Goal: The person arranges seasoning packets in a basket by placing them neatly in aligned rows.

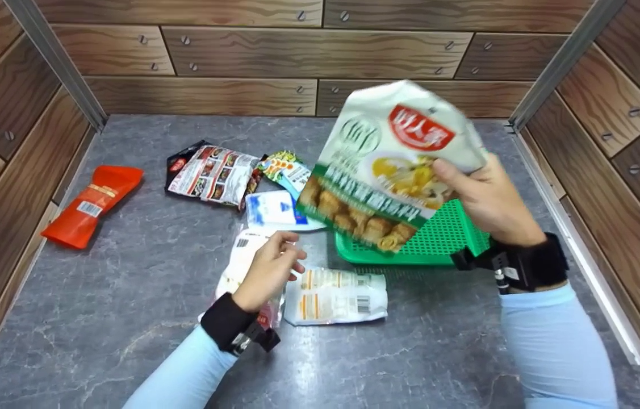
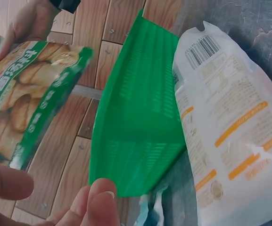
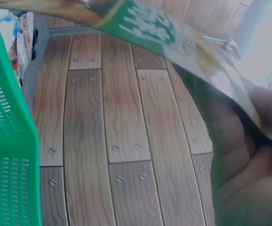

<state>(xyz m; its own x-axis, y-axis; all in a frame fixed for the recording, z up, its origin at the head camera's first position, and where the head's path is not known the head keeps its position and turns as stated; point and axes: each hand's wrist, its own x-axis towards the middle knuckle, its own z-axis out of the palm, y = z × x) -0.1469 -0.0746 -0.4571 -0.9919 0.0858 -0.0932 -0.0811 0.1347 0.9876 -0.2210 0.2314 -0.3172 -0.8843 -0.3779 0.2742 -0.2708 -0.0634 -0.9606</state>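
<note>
My right hand [image 1: 493, 199] pinches a green and white food packet [image 1: 376, 182] by its right edge, thumb on the printed front. The packet is held up in front of the green basket [image 1: 410, 258], covering much of it in the head view. My left hand [image 1: 271, 267] holds nothing, its fingers loosely bent above a white packet [image 1: 240, 255] that it partly hides. Just right of that hand, a white packet with orange stripes [image 1: 337, 298] lies flat on the table; the left wrist view shows its printed back [image 2: 230, 127].
A red packet [image 1: 92, 207] lies at the far left of the grey table [image 1: 143, 301]. Behind my left hand are a black and white packet [image 1: 214, 173], a colourful packet [image 1: 288, 170] and a blue and white packet [image 1: 274, 207]. Wood-patterned walls [image 1: 240, 51] enclose the table.
</note>
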